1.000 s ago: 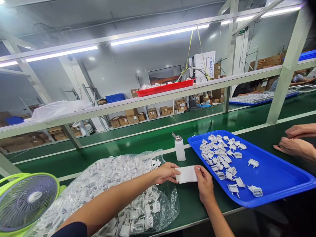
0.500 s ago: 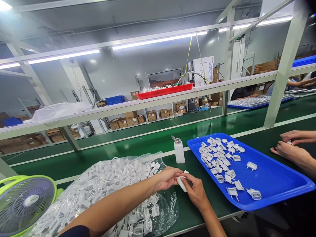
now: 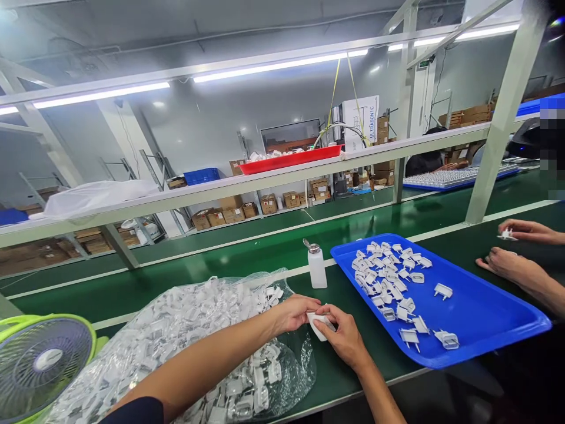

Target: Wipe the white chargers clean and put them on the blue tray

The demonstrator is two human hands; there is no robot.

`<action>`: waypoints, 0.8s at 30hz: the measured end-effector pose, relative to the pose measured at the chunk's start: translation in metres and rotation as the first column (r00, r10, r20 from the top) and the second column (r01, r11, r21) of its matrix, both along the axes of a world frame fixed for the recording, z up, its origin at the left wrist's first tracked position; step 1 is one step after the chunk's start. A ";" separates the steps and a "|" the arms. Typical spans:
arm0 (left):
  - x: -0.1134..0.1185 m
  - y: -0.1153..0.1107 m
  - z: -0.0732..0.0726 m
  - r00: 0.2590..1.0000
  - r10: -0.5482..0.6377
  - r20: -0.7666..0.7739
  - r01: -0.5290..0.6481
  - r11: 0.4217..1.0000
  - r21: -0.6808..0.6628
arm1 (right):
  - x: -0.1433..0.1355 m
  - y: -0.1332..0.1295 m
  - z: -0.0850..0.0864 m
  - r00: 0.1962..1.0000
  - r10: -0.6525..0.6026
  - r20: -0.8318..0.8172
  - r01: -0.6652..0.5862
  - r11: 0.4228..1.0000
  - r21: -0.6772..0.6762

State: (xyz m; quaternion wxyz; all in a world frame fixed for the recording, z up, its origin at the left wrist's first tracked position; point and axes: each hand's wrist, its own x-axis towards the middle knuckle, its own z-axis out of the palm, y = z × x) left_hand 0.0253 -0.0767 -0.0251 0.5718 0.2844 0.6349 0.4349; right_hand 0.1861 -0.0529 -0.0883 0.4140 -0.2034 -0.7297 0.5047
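While both hands pinch it, the folded white cloth (image 3: pixel 318 325) sits between left hand (image 3: pixel 295 312) and right hand (image 3: pixel 344 337).

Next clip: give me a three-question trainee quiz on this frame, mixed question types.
1. True or false: the left hand and right hand both hold the white cloth.
2. What stands between the bag of parts and the blue tray?
A. bottle
B. fan
C. red tray
3. Fill in: the co-worker's hands rest on the ____ belt.

Key: 1 true; 2 A; 3 green.
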 end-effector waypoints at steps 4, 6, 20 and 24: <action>0.001 0.003 -0.001 0.999 0.026 -0.019 -0.026 1.000 0.010 | 0.000 0.003 -0.002 0.999 -0.043 -0.007 0.043 0.998 0.046; 0.001 0.003 0.000 0.999 0.038 -0.033 -0.037 0.999 0.027 | -0.001 0.005 -0.003 0.998 -0.060 -0.009 0.061 0.995 0.077; 0.006 -0.006 0.007 0.997 0.069 0.047 -0.074 0.991 0.111 | -0.003 0.016 -0.020 0.969 -0.242 -0.051 0.247 0.957 0.152; 0.004 -0.002 0.006 0.989 0.127 0.075 -0.136 0.982 0.130 | -0.002 0.009 -0.012 0.980 -0.191 -0.064 0.201 0.943 0.266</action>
